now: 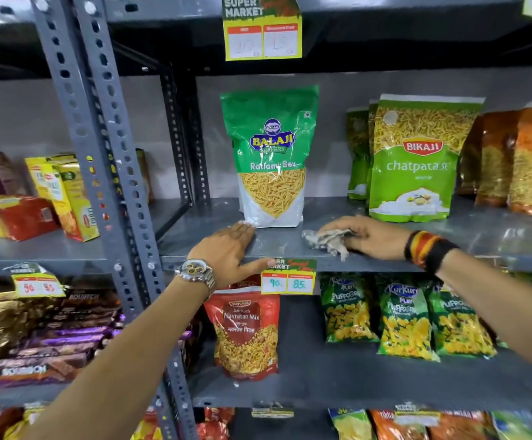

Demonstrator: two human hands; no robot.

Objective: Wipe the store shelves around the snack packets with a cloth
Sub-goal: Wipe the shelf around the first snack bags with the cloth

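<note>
A grey metal shelf [290,246] runs across the middle of the view. On it stands an upright green and white Balaji sev packet [269,155]. My left hand [226,252] lies flat on the shelf's front edge, fingers together, fingertips just left of the packet's base. My right hand [363,235] presses a crumpled grey-white cloth [328,241] onto the shelf, to the right of the packet. A green Bikaji chatpata packet [417,160] stands further right, behind my right hand.
Orange snack packets [521,160] fill the shelf's right end. Below hang a price tag [288,277], a red Navratan Mix packet [245,328] and green Puffcorn bags [404,319]. A slotted grey upright [109,147] separates biscuit boxes [64,195] and chocolate bars [45,335] at left.
</note>
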